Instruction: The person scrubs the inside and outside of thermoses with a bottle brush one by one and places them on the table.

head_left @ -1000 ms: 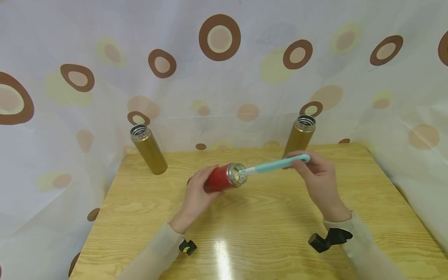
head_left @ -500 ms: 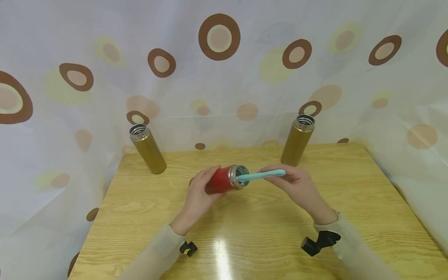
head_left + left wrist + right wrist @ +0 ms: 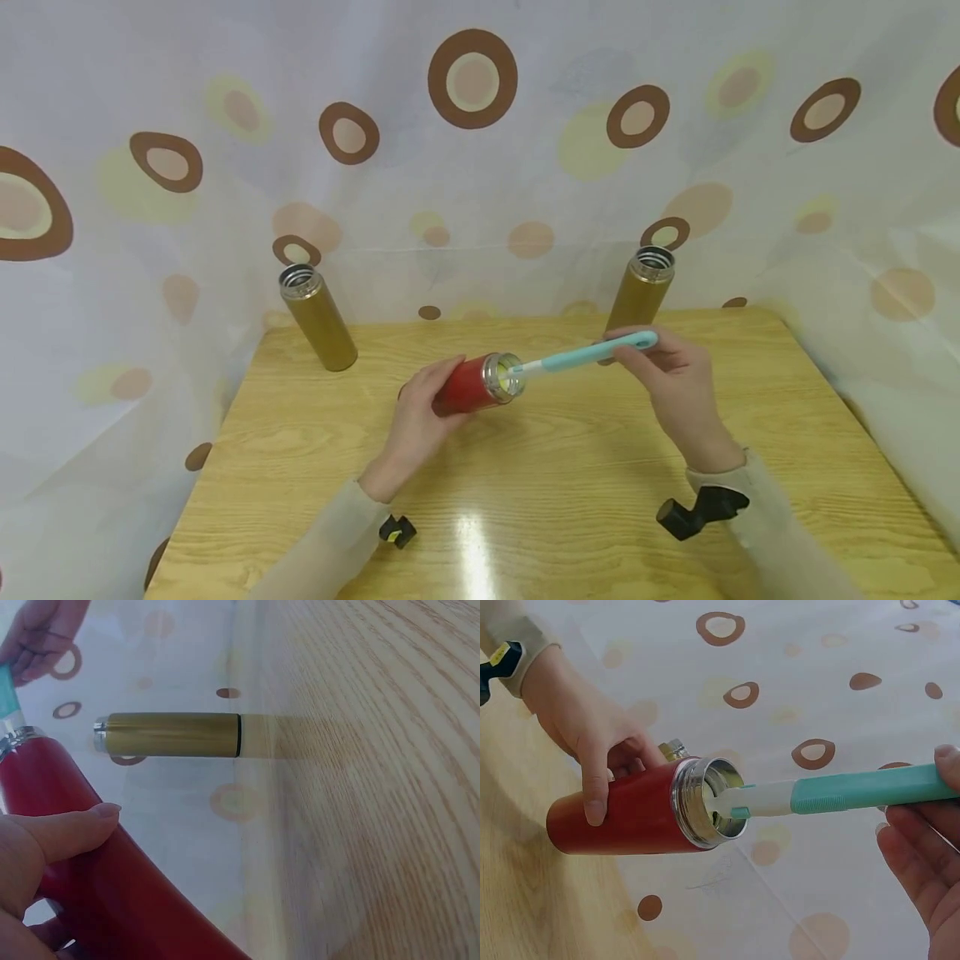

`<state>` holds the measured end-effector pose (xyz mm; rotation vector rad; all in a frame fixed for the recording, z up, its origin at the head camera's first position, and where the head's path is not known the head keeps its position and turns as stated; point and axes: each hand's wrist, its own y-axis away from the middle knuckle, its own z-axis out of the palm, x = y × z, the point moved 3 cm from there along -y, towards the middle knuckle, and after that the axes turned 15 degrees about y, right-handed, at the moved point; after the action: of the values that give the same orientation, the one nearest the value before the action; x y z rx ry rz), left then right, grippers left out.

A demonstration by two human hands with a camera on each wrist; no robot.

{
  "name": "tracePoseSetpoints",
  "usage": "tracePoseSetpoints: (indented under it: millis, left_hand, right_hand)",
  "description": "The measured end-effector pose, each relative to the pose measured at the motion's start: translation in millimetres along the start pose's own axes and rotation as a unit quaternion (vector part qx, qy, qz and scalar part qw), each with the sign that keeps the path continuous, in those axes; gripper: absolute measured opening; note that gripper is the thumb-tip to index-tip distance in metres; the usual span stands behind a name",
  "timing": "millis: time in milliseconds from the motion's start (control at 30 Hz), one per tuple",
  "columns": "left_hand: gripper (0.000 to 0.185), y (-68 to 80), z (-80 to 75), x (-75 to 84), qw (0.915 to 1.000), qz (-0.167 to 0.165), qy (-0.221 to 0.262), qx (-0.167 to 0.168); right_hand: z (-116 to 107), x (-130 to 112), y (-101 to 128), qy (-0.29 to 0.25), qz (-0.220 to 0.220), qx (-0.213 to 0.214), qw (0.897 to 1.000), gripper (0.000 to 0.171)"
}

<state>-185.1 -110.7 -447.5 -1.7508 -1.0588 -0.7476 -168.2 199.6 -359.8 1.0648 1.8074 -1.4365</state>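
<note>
My left hand (image 3: 416, 421) grips a red flask (image 3: 468, 387) (image 3: 622, 814) (image 3: 90, 877) held on its side above the wooden table (image 3: 570, 483), steel mouth pointing right. My right hand (image 3: 671, 375) (image 3: 922, 847) pinches the teal handle of a bottle brush (image 3: 592, 354) (image 3: 855, 791). The brush's white neck enters the flask's mouth (image 3: 712, 802); its head is hidden inside.
Two open olive-gold flasks stand at the back of the table, one on the left (image 3: 315, 321) and one on the right (image 3: 641, 296) (image 3: 172, 735). A dotted curtain (image 3: 480, 150) closes in the table on three sides. Black wrist mounts (image 3: 697, 512) sit by both sleeves.
Half a second ago the brush was pushed deep into the flask; now my right hand has drawn it back out to the right, as it stood a second ago.
</note>
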Motion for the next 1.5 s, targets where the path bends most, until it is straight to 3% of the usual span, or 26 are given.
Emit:
tracePoseSetpoints:
  millis: [600,833,1000,1133,1500]
  left_hand:
    - [0.078,-1.4,9.3,11.3,0.9998,-0.009,0.001,-0.018]
    - [0.078,-1.9,12.1,8.7,0.9994,-0.008,0.019,-0.028]
    - [0.078,-0.1,9.8,6.4,0.9996,-0.005,0.021,-0.019]
    - [0.079,1.7,7.1,5.9,0.9995,-0.021,0.018,-0.012]
    - [0.079,-0.1,6.9,9.5,0.9991,-0.039,0.013,-0.011]
  right_hand:
    - [29,19,8,0.022,0.001,-0.092,0.996,0.017]
    - [24,14,9,0.05,-0.005,-0.068,0.996,0.017]
    - [10,4,7,0.003,-0.01,-0.019,1.0,0.016]
    - [0,-2,4,-0.019,-0.023,0.025,0.999,0.015]
    - [8,9,5,-0.026,-0.029,0.011,0.999,0.015]
